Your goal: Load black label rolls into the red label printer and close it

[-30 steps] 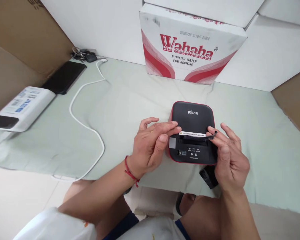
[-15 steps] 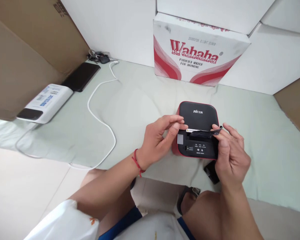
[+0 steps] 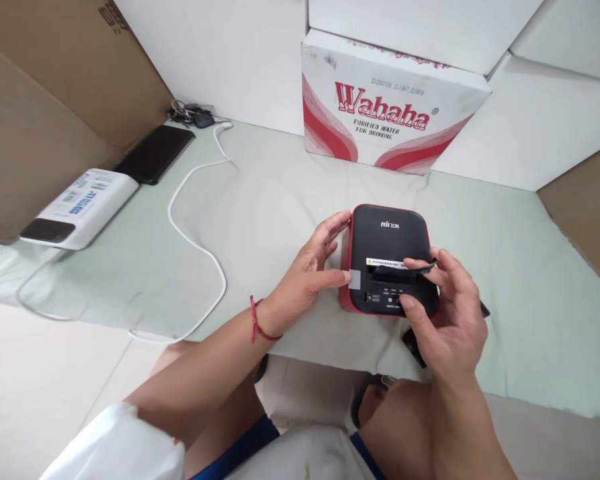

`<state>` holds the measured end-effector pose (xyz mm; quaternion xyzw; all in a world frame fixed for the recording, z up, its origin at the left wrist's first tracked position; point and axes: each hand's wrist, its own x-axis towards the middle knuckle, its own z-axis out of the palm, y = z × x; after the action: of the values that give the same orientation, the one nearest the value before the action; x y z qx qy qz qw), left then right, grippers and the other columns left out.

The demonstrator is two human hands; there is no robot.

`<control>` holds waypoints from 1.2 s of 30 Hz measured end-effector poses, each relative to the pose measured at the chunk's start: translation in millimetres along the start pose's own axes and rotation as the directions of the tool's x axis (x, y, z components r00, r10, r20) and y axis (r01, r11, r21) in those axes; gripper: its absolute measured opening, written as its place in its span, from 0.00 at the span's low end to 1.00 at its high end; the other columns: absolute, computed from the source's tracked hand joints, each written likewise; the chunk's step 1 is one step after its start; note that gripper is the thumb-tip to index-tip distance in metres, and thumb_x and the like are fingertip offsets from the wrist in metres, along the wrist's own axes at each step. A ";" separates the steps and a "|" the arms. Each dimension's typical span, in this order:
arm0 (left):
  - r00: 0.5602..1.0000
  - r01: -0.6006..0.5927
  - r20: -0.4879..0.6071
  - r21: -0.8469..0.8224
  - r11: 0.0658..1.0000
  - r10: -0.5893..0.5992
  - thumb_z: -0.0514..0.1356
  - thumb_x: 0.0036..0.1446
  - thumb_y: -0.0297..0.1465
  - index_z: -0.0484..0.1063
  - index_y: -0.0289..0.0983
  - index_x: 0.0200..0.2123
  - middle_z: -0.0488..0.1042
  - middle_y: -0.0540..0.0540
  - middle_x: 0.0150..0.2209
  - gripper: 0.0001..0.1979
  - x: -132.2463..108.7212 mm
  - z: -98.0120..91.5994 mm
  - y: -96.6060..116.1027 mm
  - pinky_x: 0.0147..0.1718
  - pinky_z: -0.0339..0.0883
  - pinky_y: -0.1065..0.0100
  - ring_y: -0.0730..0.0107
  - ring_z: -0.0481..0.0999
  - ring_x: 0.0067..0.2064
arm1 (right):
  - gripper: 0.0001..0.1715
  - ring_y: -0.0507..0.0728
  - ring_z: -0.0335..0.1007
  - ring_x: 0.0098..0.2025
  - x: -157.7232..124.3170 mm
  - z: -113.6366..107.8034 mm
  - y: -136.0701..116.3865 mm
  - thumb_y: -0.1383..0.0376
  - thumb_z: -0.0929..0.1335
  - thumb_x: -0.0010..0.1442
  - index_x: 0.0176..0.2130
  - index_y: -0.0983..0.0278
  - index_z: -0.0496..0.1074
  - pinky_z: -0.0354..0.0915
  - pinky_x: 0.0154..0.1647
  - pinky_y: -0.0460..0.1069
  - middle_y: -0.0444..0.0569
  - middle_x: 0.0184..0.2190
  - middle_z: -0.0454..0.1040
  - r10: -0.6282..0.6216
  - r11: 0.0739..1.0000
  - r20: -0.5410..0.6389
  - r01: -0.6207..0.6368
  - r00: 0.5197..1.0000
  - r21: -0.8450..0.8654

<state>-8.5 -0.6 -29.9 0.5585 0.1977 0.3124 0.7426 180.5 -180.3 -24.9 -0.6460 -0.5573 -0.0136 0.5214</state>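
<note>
Right grip: right hand (image 3: pixel 447 320) closed on a black strip (image 3: pixel 422 267), pinched at the fingertips; thumb tip rests on the printer's front panel.
Black strip: thin, dark, lying across the right end of the printer's slot, just below the white warning label (image 3: pixel 385 263).
Left grip: left hand (image 3: pixel 313 270) clasps the printer's left side, fingers on the upper edge, thumb at the front corner touching a grey square sticker (image 3: pixel 356 280).
Wrist item: red cord bracelet (image 3: pixel 256 321) on the left wrist, near left of the printer.
Printer (image 3: pixel 390 233): small, black top, red sides, upright, front panel towards the person; stands on the pale green cloth (image 3: pixel 280 193).
Dark object (image 3: pixel 413 345): on the cloth just in front of the printer, mostly hidden under the right hand; kind cannot be told.
Carton (image 3: pixel 385 113): white and red, printed "Wahaha", behind the printer, well apart.
White cable (image 3: pixel 200 247): looped on the cloth, left of the printer.
White device (image 3: pixel 80 207): flat, labelled, far left of the printer.
Black phone (image 3: pixel 155 153): far left and behind the printer, touching the white device.
Keys (image 3: pixel 190 115): far left and behind the printer, at the cable's end.
Cardboard sheet (image 3: pixel 40 120): leaning at far left of the printer.
</note>
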 end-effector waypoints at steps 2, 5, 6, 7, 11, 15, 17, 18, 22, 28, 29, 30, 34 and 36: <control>1.000 0.011 0.014 0.010 1.000 -0.011 0.77 0.56 0.37 0.70 0.57 0.75 0.61 0.50 0.87 0.45 -1.8 1.3 -1.4 0.88 0.48 0.36 0.42 0.53 0.90 | 0.40 0.70 0.79 0.71 1.7 -0.8 -3.0 0.65 0.79 0.72 0.77 0.53 0.73 0.75 0.73 0.72 0.54 0.58 0.88 -0.081 0.995 -0.017 0.080 0.997 -0.051; 0.999 0.019 0.028 0.029 0.999 -0.020 0.76 0.59 0.40 0.69 0.57 0.77 0.60 0.51 0.88 0.45 -2.1 2.6 -4.3 0.88 0.49 0.35 0.42 0.53 0.90 | 0.25 0.70 0.81 0.66 5.8 -3.6 -7.9 0.68 0.77 0.72 0.64 0.52 0.82 0.75 0.67 0.70 0.50 0.50 0.89 -0.195 0.970 -0.012 0.190 0.981 -0.152; 0.999 0.019 0.033 0.029 0.999 -0.020 0.76 0.59 0.40 0.68 0.58 0.78 0.59 0.51 0.88 0.45 -1.6 2.7 -5.5 0.88 0.49 0.35 0.43 0.52 0.90 | 0.22 0.70 0.82 0.64 6.6 -4.6 -9.1 0.69 0.76 0.71 0.61 0.52 0.83 0.75 0.66 0.70 0.49 0.49 0.89 -0.216 0.962 -0.010 0.211 0.976 -0.174; 0.999 0.018 0.036 0.028 0.999 -0.019 0.76 0.59 0.40 0.67 0.58 0.79 0.58 0.51 0.88 0.47 -0.8 2.5 -6.7 0.88 0.48 0.36 0.43 0.51 0.91 | 0.20 0.70 0.82 0.63 7.0 -5.5 -9.9 0.71 0.76 0.71 0.58 0.52 0.84 0.75 0.64 0.69 0.48 0.48 0.89 -0.227 0.957 -0.008 0.221 0.974 -0.190; 0.999 0.015 0.039 0.062 0.998 -0.017 0.78 0.57 0.41 0.60 0.60 0.82 0.50 0.53 0.90 0.54 2.6 -0.1 -8.2 0.90 0.41 0.37 0.45 0.42 0.92 | 0.21 0.68 0.80 0.60 5.3 -8.9 -10.2 0.73 0.75 0.68 0.54 0.51 0.84 0.73 0.60 0.66 0.47 0.45 0.87 -0.249 0.941 -0.017 0.238 0.968 -0.242; 0.999 0.006 0.052 0.146 0.989 -0.014 0.78 0.59 0.39 0.53 0.63 0.86 0.41 0.55 0.92 0.59 3.7 -3.9 -3.7 0.90 0.38 0.38 0.48 0.31 0.93 | 0.18 0.63 0.76 0.50 4.3 -11.8 -11.7 0.73 0.75 0.69 0.52 0.52 0.85 0.70 0.52 0.61 0.47 0.44 0.84 -0.248 0.929 -0.007 0.235 0.969 -0.285; 0.998 0.007 0.066 0.151 0.989 -0.017 0.77 0.60 0.40 0.50 0.64 0.86 0.39 0.55 0.92 0.59 3.7 -5.1 -2.9 0.90 0.38 0.39 0.47 0.31 0.93 | 0.17 0.60 0.74 0.45 5.8 -12.5 -13.9 0.73 0.75 0.70 0.52 0.53 0.85 0.67 0.48 0.58 0.46 0.45 0.84 -0.247 0.923 -0.002 0.235 0.969 -0.303; 0.997 0.010 0.073 0.142 0.990 -0.021 0.77 0.61 0.40 0.49 0.64 0.87 0.39 0.55 0.92 0.60 3.6 -5.5 -3.5 0.90 0.38 0.39 0.47 0.32 0.93 | 0.18 0.58 0.73 0.43 7.2 -12.6 -15.3 0.73 0.75 0.70 0.53 0.53 0.85 0.65 0.46 0.57 0.46 0.45 0.84 -0.247 0.920 0.003 0.235 0.969 -0.315; 0.997 0.016 0.073 0.105 0.994 -0.024 0.78 0.60 0.40 0.49 0.66 0.86 0.37 0.57 0.92 0.60 2.8 -5.6 -9.7 0.90 0.35 0.41 0.50 0.30 0.93 | 0.22 0.56 0.76 0.41 16.2 -12.1 -21.7 0.77 0.73 0.70 0.55 0.53 0.83 0.65 0.44 0.57 0.44 0.46 0.86 -0.241 0.911 0.051 0.244 0.969 -0.331; 0.997 -0.011 0.074 0.119 0.993 0.002 0.76 0.64 0.39 0.51 0.66 0.86 0.39 0.58 0.92 0.56 -0.1 -4.1 -12.0 0.90 0.35 0.39 0.50 0.29 0.93 | 0.21 0.57 0.77 0.43 29.2 -16.6 -29.8 0.78 0.74 0.71 0.53 0.53 0.84 0.68 0.46 0.56 0.44 0.45 0.86 -0.197 0.910 0.092 0.217 0.976 -0.354; 0.997 -0.015 0.072 0.126 0.992 0.006 0.76 0.64 0.40 0.52 0.65 0.86 0.40 0.57 0.92 0.56 -0.5 -3.7 -12.2 0.90 0.36 0.38 0.48 0.30 0.93 | 0.20 0.57 0.77 0.43 31.1 -17.0 -30.2 0.77 0.74 0.71 0.53 0.53 0.85 0.69 0.46 0.57 0.45 0.44 0.86 -0.186 0.910 0.091 0.206 0.978 -0.361; 0.998 -0.019 0.069 0.128 0.992 0.011 0.77 0.64 0.42 0.52 0.64 0.86 0.42 0.56 0.92 0.55 -0.8 -3.2 -12.9 0.90 0.37 0.37 0.48 0.30 0.93 | 0.18 0.58 0.76 0.43 33.3 -16.7 -30.6 0.75 0.74 0.72 0.52 0.53 0.86 0.69 0.46 0.57 0.45 0.44 0.86 -0.175 0.910 0.091 0.197 0.980 -0.365; 0.997 -0.013 0.077 0.064 0.998 0.008 0.77 0.65 0.48 0.53 0.61 0.86 0.46 0.52 0.92 0.54 -1.3 -1.1 -20.3 0.91 0.40 0.42 0.49 0.37 0.93 | 0.14 0.57 0.76 0.41 46.2 -7.3 -35.2 0.72 0.75 0.75 0.51 0.54 0.88 0.70 0.42 0.55 0.45 0.39 0.84 -0.119 0.936 0.038 0.125 0.992 -0.329; 0.997 0.007 0.075 0.025 1.000 -0.008 0.77 0.64 0.50 0.54 0.60 0.86 0.47 0.50 0.91 0.55 -1.4 -0.2 -23.6 0.91 0.41 0.43 0.49 0.40 0.93 | 0.12 0.56 0.77 0.40 54.2 -1.8 -40.7 0.70 0.76 0.75 0.51 0.53 0.88 0.69 0.39 0.54 0.44 0.37 0.84 -0.081 0.954 -0.046 0.064 0.996 -0.292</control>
<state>-4.0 -5.7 -52.6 0.5781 0.1755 0.2859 0.7438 172.1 -150.0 35.2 -0.6941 -0.5572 -0.1331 0.4359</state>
